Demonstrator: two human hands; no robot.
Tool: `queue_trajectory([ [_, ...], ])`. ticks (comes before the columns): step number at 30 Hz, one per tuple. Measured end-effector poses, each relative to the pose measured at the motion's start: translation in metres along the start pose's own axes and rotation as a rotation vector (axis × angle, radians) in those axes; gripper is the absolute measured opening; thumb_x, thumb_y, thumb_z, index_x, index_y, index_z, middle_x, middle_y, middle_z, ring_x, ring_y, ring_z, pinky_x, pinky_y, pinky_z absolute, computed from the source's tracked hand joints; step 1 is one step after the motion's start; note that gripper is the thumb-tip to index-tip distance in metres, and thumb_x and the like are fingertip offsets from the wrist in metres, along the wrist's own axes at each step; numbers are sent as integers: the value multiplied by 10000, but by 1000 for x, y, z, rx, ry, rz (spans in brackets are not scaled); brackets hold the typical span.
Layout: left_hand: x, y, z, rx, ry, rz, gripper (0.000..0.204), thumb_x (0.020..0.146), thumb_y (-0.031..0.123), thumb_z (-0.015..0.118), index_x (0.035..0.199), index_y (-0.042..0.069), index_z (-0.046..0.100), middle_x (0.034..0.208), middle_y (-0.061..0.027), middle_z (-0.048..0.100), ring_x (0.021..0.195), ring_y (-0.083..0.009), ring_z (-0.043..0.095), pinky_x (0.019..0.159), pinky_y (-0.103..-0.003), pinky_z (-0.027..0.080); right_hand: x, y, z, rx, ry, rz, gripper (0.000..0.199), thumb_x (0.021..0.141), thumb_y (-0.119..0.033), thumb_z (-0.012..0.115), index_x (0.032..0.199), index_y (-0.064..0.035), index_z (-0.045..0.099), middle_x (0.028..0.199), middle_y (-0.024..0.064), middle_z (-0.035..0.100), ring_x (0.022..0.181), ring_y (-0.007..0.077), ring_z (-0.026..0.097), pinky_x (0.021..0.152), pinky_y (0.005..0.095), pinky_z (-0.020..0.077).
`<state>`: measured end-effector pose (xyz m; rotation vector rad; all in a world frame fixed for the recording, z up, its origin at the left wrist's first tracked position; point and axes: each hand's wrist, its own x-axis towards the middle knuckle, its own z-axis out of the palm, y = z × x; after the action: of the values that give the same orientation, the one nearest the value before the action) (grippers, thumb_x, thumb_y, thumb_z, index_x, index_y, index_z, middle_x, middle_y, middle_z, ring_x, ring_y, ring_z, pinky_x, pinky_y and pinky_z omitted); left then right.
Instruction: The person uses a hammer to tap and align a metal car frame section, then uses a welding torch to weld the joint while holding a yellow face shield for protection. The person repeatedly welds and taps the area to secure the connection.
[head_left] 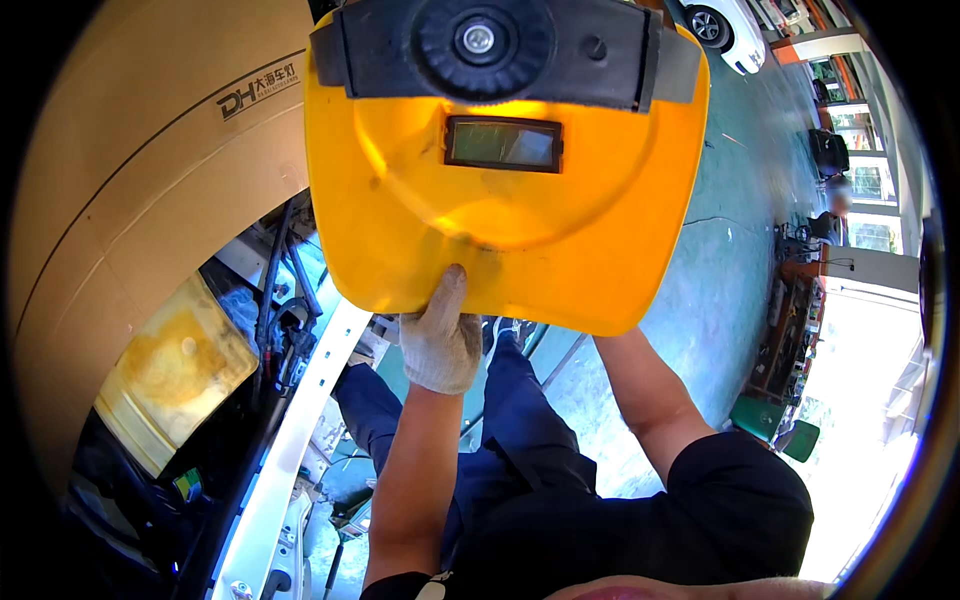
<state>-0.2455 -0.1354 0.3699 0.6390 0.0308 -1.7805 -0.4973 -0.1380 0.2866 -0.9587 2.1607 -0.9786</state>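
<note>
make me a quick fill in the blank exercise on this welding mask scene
1. The shell of the welding mask is coloured ____.
2. The left hand gripping the mask's lower edge wears a white knit ____.
3. The right forearm runs up behind the mask, so the right hand is ____ from view.
4. The small dark viewing window is ____ in shape.

Missing words: yellow; glove; hidden; rectangular

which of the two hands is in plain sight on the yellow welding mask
The left hand, in a white knit glove, grips the lower edge of the yellow welding mask. The right forearm runs up behind the mask, so its hand is hidden.
</note>
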Motion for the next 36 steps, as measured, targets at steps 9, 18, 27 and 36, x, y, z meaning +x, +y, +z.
queue_trajectory([
  [9,0,-3,-22,48,-72,103,467,1064,79,611,1519,26,523,1447,-123,664,1344,-258,643,1146,-422,526,29,92,-4,20,-36,-179,341,923,-304,706,1154,-54,677,896,194,722,839,373,704,781,450,545],
  [18,-65,31,-127,85,226,120,616,1018,181,709,1566,34,468,1493,-107,627,1380,-280,604,1194,-469,462,-3,12,-7,-46,-40,102,342,935,-320,699,1159,-63,668,831,144,652,749,285,596,764,411,522],
  [27,-88,37,-147,136,300,118,588,1024,177,687,1548,27,467,1449,-115,640,1334,-276,635,1137,-446,522,-6,6,3,-44,-32,68,282,941,-300,686,1056,-49,631,790,117,605,722,215,546,724,394,506],
  [36,-63,28,-100,100,216,92,559,1023,195,729,1496,1,505,1396,-124,674,1274,-264,675,1105,-413,554,-8,-10,5,-140,13,11,286,946,-301,689,1041,-41,619,762,136,606,695,266,566,700,418,503],
])
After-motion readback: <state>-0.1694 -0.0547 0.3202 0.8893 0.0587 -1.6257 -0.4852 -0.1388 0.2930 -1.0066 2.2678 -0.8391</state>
